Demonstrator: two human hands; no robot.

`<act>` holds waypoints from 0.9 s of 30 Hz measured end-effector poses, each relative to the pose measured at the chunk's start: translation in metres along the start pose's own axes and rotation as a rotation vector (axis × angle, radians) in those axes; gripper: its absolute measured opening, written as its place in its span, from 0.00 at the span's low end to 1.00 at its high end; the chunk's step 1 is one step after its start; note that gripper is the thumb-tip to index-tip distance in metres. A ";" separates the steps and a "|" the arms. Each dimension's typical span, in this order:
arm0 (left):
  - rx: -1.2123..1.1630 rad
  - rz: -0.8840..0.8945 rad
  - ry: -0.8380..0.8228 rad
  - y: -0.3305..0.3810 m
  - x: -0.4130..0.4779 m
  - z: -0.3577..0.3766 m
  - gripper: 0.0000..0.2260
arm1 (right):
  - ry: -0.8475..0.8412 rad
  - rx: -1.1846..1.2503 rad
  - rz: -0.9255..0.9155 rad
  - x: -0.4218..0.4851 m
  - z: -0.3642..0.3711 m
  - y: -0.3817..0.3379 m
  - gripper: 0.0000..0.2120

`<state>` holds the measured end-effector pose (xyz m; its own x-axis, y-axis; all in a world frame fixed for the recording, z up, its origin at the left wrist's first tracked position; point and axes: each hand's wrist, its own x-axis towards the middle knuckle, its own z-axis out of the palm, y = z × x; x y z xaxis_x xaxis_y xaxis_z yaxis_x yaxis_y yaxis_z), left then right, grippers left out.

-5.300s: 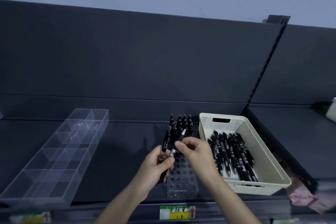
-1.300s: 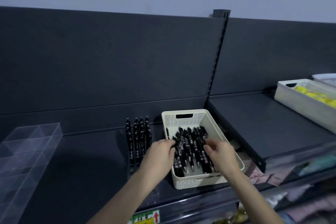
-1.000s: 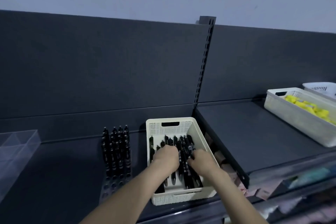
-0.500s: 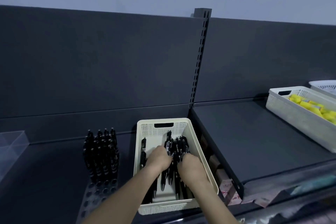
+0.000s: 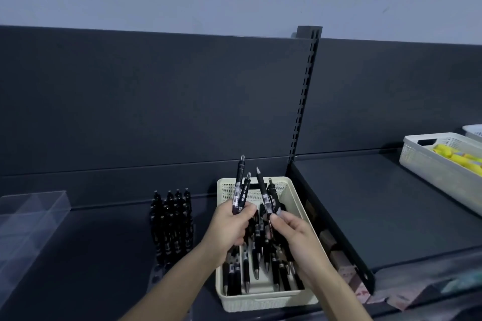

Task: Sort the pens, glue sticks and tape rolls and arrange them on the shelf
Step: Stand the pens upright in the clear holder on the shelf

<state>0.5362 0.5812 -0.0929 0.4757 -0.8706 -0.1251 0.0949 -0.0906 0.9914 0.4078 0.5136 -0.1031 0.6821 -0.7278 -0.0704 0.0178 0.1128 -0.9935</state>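
Pen-sorting step, mid-frame. My left hand [image 5: 229,227] is closed around two black pens [image 5: 240,190], their ends pointing up; my right hand [image 5: 292,232] pinches two more pens [image 5: 264,195] between thumb and fingers, also upright. Both hands sit above the cream perforated basket [image 5: 300,211], lower centre of frame, which has many loose black pens [image 5: 257,263] lying across its floor.

Just left of the basket stands the clear pen holder [image 5: 156,272] with holes; its back rows are filled with upright pens [image 5: 172,219], the front holes look vacant. I judge this as gather-and-transfer: pens out of the basket, into the holder.

Next move, as I read it: carry the handful left and drop each pen tip-down into a free hole. That needs one pen singled out at a time.

Shelf [image 5: 91,255]: dark grey, matte, with a dark back panel and a slotted upright [image 5: 303,101] at centre. A clear divided tray [image 5: 26,219] sits at left edge. At right, a second shelf section carries a white basket [image 5: 427,164] of yellow items, too small to identify. Pale wall above.
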 end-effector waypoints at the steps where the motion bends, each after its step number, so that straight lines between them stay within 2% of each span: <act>1: -0.037 0.018 0.003 0.004 -0.005 -0.003 0.08 | -0.008 -0.004 -0.023 -0.003 0.004 -0.002 0.10; 4: -0.119 0.063 0.035 0.013 -0.016 -0.011 0.08 | -0.053 -0.014 -0.058 -0.011 0.020 -0.007 0.14; 7: -0.147 0.081 0.067 0.019 -0.025 -0.023 0.09 | -0.103 -0.018 -0.070 -0.018 0.039 -0.012 0.13; 8: -0.148 0.075 0.078 0.021 -0.029 -0.028 0.09 | -0.106 -0.033 -0.070 -0.021 0.047 -0.015 0.16; 10: -0.130 0.073 0.106 0.023 -0.039 -0.044 0.10 | -0.118 -0.071 -0.057 -0.021 0.060 -0.013 0.27; 11: -0.118 0.078 0.128 0.024 -0.044 -0.055 0.09 | -0.131 -0.087 -0.053 -0.020 0.066 -0.011 0.27; 13: -0.071 0.090 0.192 0.025 -0.056 -0.078 0.08 | -0.159 -0.120 -0.024 -0.018 0.077 -0.008 0.15; 14: -0.040 0.091 0.231 0.025 -0.063 -0.090 0.07 | -0.153 -0.132 -0.005 -0.018 0.083 -0.008 0.14; 16: -0.002 0.080 0.296 0.022 -0.076 -0.114 0.05 | -0.169 -0.154 0.005 -0.017 0.094 -0.008 0.14; 18: 0.005 0.062 0.337 0.014 -0.086 -0.137 0.03 | -0.149 -0.217 -0.039 -0.017 0.109 -0.008 0.19; 20: 0.012 0.034 0.380 0.005 -0.095 -0.155 0.03 | -0.102 -0.314 -0.072 -0.014 0.123 -0.002 0.17; 22: 0.002 -0.001 0.425 -0.006 -0.102 -0.168 0.03 | -0.085 -0.440 -0.106 -0.010 0.135 0.004 0.10; 24: -0.022 -0.021 0.443 -0.015 -0.106 -0.177 0.03 | -0.068 -0.641 -0.189 -0.005 0.144 0.009 0.05; 27: -0.026 -0.032 0.441 -0.025 -0.110 -0.186 0.01 | -0.007 -0.864 -0.252 0.004 0.156 0.018 0.08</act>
<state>0.6442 0.7688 -0.1109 0.7990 -0.5779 -0.1662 0.1349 -0.0970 0.9861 0.5247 0.6180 -0.1076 0.7365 -0.6580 0.1566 -0.3866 -0.5995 -0.7008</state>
